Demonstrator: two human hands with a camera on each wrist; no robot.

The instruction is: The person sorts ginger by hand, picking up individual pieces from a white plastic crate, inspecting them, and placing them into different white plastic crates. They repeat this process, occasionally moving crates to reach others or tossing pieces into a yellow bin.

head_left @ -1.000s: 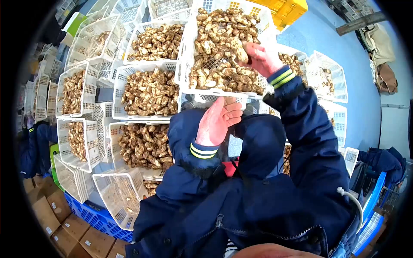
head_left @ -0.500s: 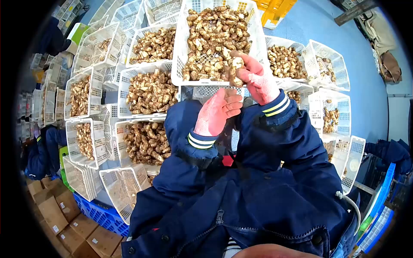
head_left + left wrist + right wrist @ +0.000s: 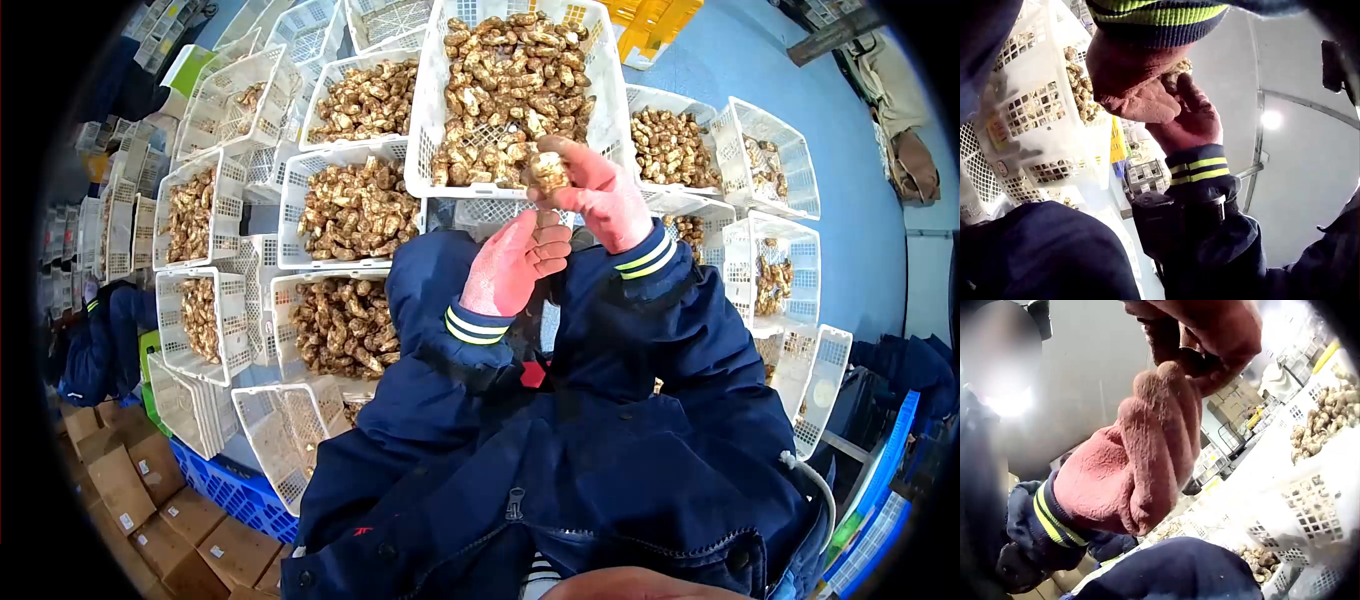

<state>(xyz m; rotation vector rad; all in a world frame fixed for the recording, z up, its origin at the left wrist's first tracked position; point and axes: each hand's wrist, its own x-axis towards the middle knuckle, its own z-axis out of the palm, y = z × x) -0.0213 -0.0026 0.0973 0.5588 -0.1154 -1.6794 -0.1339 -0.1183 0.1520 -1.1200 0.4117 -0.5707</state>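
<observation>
Both hands wear pink textured gloves. In the head view my right hand [image 3: 605, 195] pinches a pale-and-brown mushroom [image 3: 548, 172] between thumb and fingers, just past the near rim of a large white crate [image 3: 424, 120] full of similar mushrooms. Close below it, my left hand [image 3: 510, 268] is held up with its fingers together and slightly bent, with nothing in its grasp. From the left wrist, the mushroom [image 3: 1177, 74] shows partly behind the left hand [image 3: 1135, 81]. In the right wrist view the left hand's fingertips [image 3: 1169, 372] overlap the right hand [image 3: 1216, 337], which hides the mushroom.
White mesh crates of mushrooms stand along the left [image 3: 345, 220] and right [image 3: 672, 145]. A tilted crate [image 3: 285, 430] sits low left above a blue crate [image 3: 225, 490]. Cardboard boxes [image 3: 160, 540] lie beyond. A yellow crate [image 3: 655, 25] stands at the back.
My right hand has drawn the mushroom from over the crate towards my body and turned it, so its end now faces me. The left hand has stayed nearly in place.
</observation>
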